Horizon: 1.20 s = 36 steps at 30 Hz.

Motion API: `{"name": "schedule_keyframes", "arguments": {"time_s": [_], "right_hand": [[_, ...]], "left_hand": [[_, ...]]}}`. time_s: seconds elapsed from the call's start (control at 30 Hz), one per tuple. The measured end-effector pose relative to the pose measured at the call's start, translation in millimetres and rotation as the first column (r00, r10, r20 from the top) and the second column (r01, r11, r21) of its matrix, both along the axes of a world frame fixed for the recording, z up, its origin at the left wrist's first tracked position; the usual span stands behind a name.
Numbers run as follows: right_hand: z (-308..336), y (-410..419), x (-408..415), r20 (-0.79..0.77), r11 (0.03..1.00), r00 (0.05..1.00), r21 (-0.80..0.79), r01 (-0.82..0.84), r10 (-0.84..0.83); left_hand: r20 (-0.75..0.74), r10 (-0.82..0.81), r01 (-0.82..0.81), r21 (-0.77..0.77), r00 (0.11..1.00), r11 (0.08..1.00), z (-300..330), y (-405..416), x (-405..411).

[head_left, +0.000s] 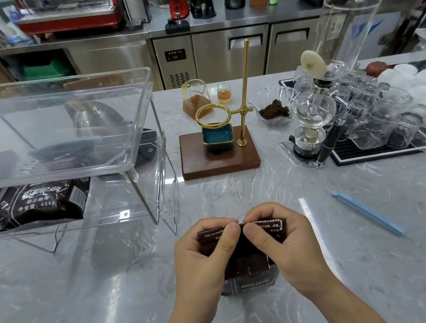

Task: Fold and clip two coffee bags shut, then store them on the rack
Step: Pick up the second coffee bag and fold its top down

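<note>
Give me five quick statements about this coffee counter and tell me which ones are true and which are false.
1. Both hands pinch the folded top of a dark coffee bag. True: the left hand and right hand grip it with thumbs on the fold.
2. The blue clip is already on that bag. False: it lies on the marble counter to the right, apart from the hands.
3. Another coffee bag lies on the lower level of the clear rack. True.
4. The gold dripper stand stands on a metal tray. False: it stands on a wooden base.
5. The glass dish holds dark coffee grounds. True.
</note>
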State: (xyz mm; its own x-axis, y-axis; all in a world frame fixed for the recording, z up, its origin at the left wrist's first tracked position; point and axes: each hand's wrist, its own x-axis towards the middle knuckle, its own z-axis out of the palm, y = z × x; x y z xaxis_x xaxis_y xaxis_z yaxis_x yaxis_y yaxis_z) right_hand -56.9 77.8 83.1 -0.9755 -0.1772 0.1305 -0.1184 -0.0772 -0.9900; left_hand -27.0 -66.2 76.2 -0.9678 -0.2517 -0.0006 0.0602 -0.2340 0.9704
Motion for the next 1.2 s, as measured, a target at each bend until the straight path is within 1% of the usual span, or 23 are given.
{"name": "schedule_keyframes", "arguments": {"time_s": [0.13,0.27,0.43,0.53,0.63,0.77,0.9,0.97,1.03,1.13,1.2], "right_hand": [[-1.2,0.8,0.4,0.001,1.000,1.000,-0.004,-0.007,0.007],[-3.4,0.8,0.3,-0.057,1.000,0.998,0.015,-0.010,0.011],[-7.3,1.7,-0.2,-0.075,0.999,0.997,-0.024,0.034,-0.035],[-10.5,6.7,-3.0,-0.064,0.995,0.994,-0.063,0.083,-0.087],[-16.8,10.2,-3.9,-0.032,0.984,0.991,-0.125,0.125,-0.130],[-18.1,8.0,-3.0,0.060,0.959,0.988,-0.239,0.153,-0.143],[-17.4,2.5,-1.9,0.096,0.940,0.981,-0.283,0.191,-0.171],[-15.5,2.2,-1.1,0.089,0.940,0.983,-0.287,0.182,-0.163],[-11.3,3.8,-1.1,0.114,0.943,0.984,-0.290,0.162,-0.134],[-8.0,6.4,-0.5,0.155,0.947,0.982,-0.285,0.146,-0.105],[-8.2,6.3,1.5,0.148,0.955,0.984,-0.261,0.139,-0.103]], "left_hand": [[0.002,-0.013,0.013,-0.009,1.000,1.000,0.0,0.1,-0.5],[-0.028,-0.033,0.031,-0.051,0.999,0.998,1.3,-0.4,-0.5],[-0.055,0.026,-0.031,-0.094,0.998,0.995,2.0,-3.3,-2.5],[-0.010,0.078,-0.078,-0.055,0.997,0.995,0.1,-8.1,-3.0],[0.043,0.062,-0.062,0.003,0.997,0.998,2.1,-11.0,-0.5],[0.047,0.065,-0.067,0.046,0.997,0.997,3.7,-8.5,-0.8],[0.068,0.098,-0.105,0.113,0.993,0.988,3.5,-2.6,-1.0],[0.078,0.074,-0.083,0.125,0.994,0.989,3.3,-4.2,-2.1],[0.094,0.015,-0.025,0.105,0.995,0.994,2.8,-8.6,-3.5],[0.083,-0.063,0.059,0.050,0.995,0.997,2.4,-12.8,-4.4],[0.068,-0.119,0.120,-0.010,0.991,0.993,4.0,-11.9,-5.3]]}}
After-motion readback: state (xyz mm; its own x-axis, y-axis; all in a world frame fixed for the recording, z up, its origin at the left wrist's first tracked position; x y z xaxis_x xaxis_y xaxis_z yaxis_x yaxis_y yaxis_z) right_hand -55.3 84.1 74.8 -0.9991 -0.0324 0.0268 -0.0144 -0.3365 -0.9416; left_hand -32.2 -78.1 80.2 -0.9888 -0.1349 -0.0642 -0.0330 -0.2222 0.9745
